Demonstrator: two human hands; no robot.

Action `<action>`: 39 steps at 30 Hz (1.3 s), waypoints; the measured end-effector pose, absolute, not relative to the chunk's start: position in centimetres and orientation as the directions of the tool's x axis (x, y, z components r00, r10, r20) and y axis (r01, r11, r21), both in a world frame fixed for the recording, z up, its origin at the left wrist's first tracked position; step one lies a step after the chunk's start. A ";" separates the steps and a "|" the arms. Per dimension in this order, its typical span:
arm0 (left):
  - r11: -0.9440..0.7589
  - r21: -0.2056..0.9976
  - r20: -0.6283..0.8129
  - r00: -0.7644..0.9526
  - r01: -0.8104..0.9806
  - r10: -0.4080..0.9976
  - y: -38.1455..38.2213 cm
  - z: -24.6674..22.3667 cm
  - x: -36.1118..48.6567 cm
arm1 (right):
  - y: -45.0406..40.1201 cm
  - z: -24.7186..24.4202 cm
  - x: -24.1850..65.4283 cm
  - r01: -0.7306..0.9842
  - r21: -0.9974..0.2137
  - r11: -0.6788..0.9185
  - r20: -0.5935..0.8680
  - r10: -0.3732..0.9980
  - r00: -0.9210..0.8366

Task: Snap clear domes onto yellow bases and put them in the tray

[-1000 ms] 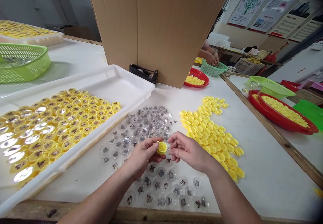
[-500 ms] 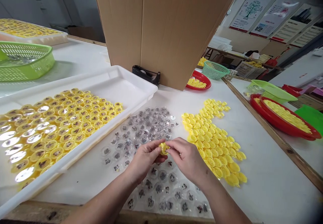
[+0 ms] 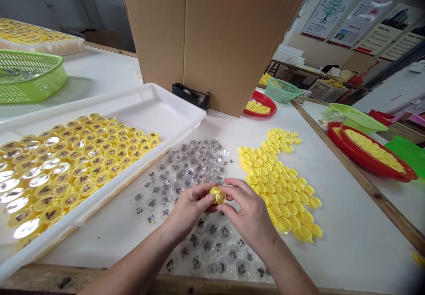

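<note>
Above the middle of the table I hold a small round yellow plastic piece [image 3: 217,195] between both hands. My left hand [image 3: 190,207] pinches it from the left with thumb and forefinger. From the right, the thumb and forefinger of my right hand [image 3: 247,207] close around its edge; those fingers are a little spread. Clear round covers [image 3: 212,229] with small dark animal pictures lie under and around my hands. To the right spreads a heap of yellow round pieces [image 3: 282,184]. On the left, a white tray [image 3: 175,109] holds rows of yellow pieces with pictures on top.
A tall cardboard box [image 3: 212,38] stands behind, with a black tape dispenser [image 3: 191,95] at its foot. Red plates [image 3: 372,153] of yellow pieces are on the right, beyond a wooden strip [image 3: 358,171]. A green basket [image 3: 33,75] stands at far left.
My right hand's fingers have opened slightly and shifted around the yellow piece, which has turned to show more of its face. The view has moved slightly.
</note>
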State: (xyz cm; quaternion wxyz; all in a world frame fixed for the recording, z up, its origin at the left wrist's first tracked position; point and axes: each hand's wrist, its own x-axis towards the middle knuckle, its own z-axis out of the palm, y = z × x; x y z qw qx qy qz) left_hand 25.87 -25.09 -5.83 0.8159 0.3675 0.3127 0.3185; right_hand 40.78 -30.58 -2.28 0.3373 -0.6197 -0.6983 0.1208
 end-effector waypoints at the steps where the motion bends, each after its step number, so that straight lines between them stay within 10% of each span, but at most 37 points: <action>1: 0.524 0.802 -0.277 0.597 -0.288 0.753 -25.1 -5.8 25.9 | -30.6 -2.3 40.8 0.778 -0.594 0.205 0.309 0.951 -0.016; 12: 0.491 0.814 -0.239 0.592 -0.311 0.770 -25.2 -5.3 25.8 | -31.1 -2.1 40.3 0.610 -0.783 0.122 0.210 0.975 0.074; 39: 0.500 0.763 -0.185 0.603 -0.409 0.776 -25.4 -4.9 25.8 | -31.4 -1.9 39.9 0.819 -0.473 0.323 0.494 0.868 -0.057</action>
